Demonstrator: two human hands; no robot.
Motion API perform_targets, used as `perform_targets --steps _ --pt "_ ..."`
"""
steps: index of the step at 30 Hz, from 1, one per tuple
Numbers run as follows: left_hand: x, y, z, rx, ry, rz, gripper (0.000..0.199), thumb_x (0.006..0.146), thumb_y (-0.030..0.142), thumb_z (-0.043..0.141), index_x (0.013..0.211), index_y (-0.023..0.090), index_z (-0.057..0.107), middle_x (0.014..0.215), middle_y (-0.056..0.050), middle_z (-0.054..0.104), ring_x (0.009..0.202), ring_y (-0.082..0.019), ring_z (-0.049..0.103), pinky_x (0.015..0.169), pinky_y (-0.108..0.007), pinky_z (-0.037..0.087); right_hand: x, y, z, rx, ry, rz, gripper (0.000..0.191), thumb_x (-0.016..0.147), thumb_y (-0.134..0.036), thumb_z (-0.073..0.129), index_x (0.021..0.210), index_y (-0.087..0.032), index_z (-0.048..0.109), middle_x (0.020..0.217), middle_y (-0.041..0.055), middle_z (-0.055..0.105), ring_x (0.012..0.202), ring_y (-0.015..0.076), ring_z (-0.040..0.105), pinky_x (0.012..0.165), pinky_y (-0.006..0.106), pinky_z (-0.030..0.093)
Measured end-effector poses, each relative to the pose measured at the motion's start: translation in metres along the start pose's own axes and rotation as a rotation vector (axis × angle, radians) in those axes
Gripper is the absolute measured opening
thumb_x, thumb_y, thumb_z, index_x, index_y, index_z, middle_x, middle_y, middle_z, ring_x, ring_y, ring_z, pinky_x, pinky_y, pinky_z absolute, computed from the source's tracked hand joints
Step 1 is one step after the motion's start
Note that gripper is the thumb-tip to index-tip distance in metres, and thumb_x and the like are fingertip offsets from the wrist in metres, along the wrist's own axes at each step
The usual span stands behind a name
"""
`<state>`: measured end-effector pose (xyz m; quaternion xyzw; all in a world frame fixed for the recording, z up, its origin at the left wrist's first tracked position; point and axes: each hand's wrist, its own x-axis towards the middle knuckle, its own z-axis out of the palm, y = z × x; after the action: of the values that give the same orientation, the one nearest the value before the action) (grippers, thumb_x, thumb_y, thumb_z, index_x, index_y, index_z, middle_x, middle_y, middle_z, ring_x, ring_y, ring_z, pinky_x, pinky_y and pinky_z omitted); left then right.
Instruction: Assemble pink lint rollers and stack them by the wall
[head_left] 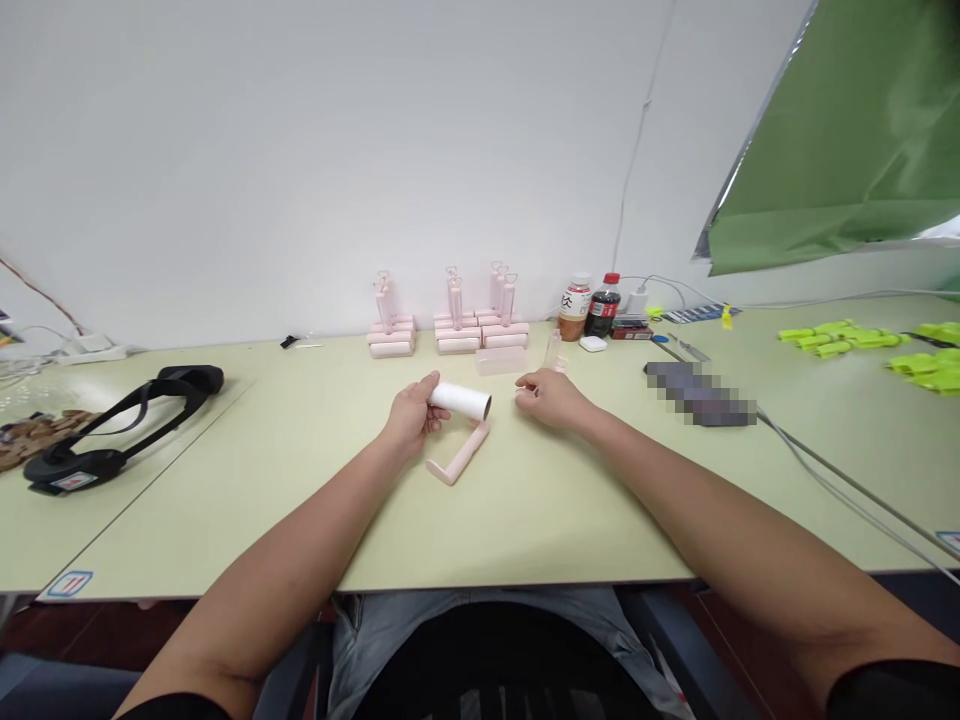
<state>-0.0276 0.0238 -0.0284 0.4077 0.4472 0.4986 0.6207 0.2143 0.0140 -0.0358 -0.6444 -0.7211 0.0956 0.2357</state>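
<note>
My left hand (411,415) grips one end of a white roll (461,401), whose open dark end points right. Below the roll, a pale pink angled handle (461,458) lies on the table. To the right, my right hand (551,397) hovers low with its fingers curled; whether anything small sits between the fingertips is hidden. Just behind it are a translucent pink piece (553,350) and a clear pinkish cover (502,361). Pink lint rollers with upright handles (455,305) stand in groups near the wall.
Two bottles (601,306), a white case (592,344) and small boxes stand at the back. A dark pixelated object (697,392) and cables lie right, yellow-green items (844,337) farther right. A black headset (124,430) is left.
</note>
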Motion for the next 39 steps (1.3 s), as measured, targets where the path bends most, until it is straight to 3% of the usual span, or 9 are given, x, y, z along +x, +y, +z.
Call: perform_targets --steps 3,7,11,16,21,27,34,39 --pt "0.001 0.001 0.0 -0.081 -0.023 -0.015 0.018 0.083 0.03 0.059 0.087 0.017 0.048 0.064 0.0 0.058 0.045 -0.011 0.058 0.036 -0.019 0.041 -0.004 -0.008 0.0 0.105 0.042 0.019 0.029 0.083 -0.028 0.053 0.102 -0.014 0.07 0.107 0.0108 0.068 0.083 0.0182 0.065 0.073 0.027 0.049" --pt "0.001 0.002 0.001 -0.11 -0.046 -0.025 0.013 0.081 0.025 0.055 0.089 0.016 0.049 0.063 -0.001 0.058 0.043 -0.011 0.056 0.035 -0.019 0.041 -0.008 -0.013 -0.001 0.387 0.054 0.04 0.027 0.083 -0.029 0.055 0.102 -0.015 0.066 0.1 0.008 0.067 0.063 0.0129 0.062 0.062 0.026 0.05" --pt "-0.002 0.003 0.002 -0.119 -0.069 -0.036 0.014 0.081 0.024 0.055 0.09 0.014 0.052 0.063 -0.002 0.059 0.043 -0.011 0.057 0.035 -0.019 0.043 -0.009 -0.014 0.001 0.612 0.064 -0.011 0.034 0.082 -0.028 0.055 0.113 -0.018 0.06 0.098 0.0054 0.064 0.064 0.0126 0.063 0.061 0.027 0.053" --pt "-0.002 0.002 0.002 -0.126 -0.076 -0.05 0.014 0.083 0.025 0.054 0.091 0.014 0.051 0.063 -0.002 0.06 0.045 -0.013 0.059 0.037 -0.02 0.046 -0.009 -0.017 0.005 0.822 0.11 0.025 0.018 0.07 -0.027 0.067 0.079 -0.02 0.053 0.078 0.0004 0.062 0.07 0.0173 0.068 0.07 0.031 0.054" --pt "-0.003 0.001 0.004 -0.12 -0.098 -0.071 0.012 0.086 0.024 0.052 0.092 0.013 0.052 0.064 -0.004 0.061 0.047 -0.014 0.061 0.038 -0.021 0.048 -0.013 -0.025 0.007 1.123 0.071 0.03 0.037 0.064 -0.031 0.075 0.06 -0.019 0.04 0.091 0.0043 0.063 0.092 0.0233 0.068 0.081 0.038 0.053" --pt "-0.005 0.001 0.004 -0.132 -0.144 -0.071 0.014 0.086 0.025 0.055 0.093 0.014 0.052 0.066 -0.004 0.063 0.048 -0.014 0.063 0.04 -0.021 0.05 -0.02 -0.033 0.008 1.129 0.024 -0.152 0.032 0.068 -0.034 0.076 0.066 -0.019 0.048 0.107 0.0087 0.068 0.097 0.0212 0.062 0.092 0.041 0.043" --pt "-0.008 0.001 0.004 -0.147 -0.238 -0.045 0.017 0.087 0.027 0.058 0.095 0.013 0.054 0.075 -0.006 0.066 0.057 -0.016 0.068 0.044 -0.022 0.054 -0.022 -0.035 0.012 1.104 0.043 -0.205 0.036 0.071 -0.043 0.076 0.067 -0.02 0.048 0.116 0.0122 0.067 0.109 0.0256 0.059 0.095 0.043 0.04" --pt "-0.009 -0.001 0.003 -0.136 -0.304 -0.06 0.02 0.09 0.03 0.057 0.098 0.012 0.055 0.078 -0.007 0.066 0.056 -0.015 0.068 0.038 -0.018 0.048 -0.021 -0.036 0.012 1.102 0.086 -0.239 0.039 0.073 -0.049 0.074 0.071 -0.021 0.048 0.117 0.0131 0.067 0.125 0.0283 0.052 0.101 0.045 0.037"
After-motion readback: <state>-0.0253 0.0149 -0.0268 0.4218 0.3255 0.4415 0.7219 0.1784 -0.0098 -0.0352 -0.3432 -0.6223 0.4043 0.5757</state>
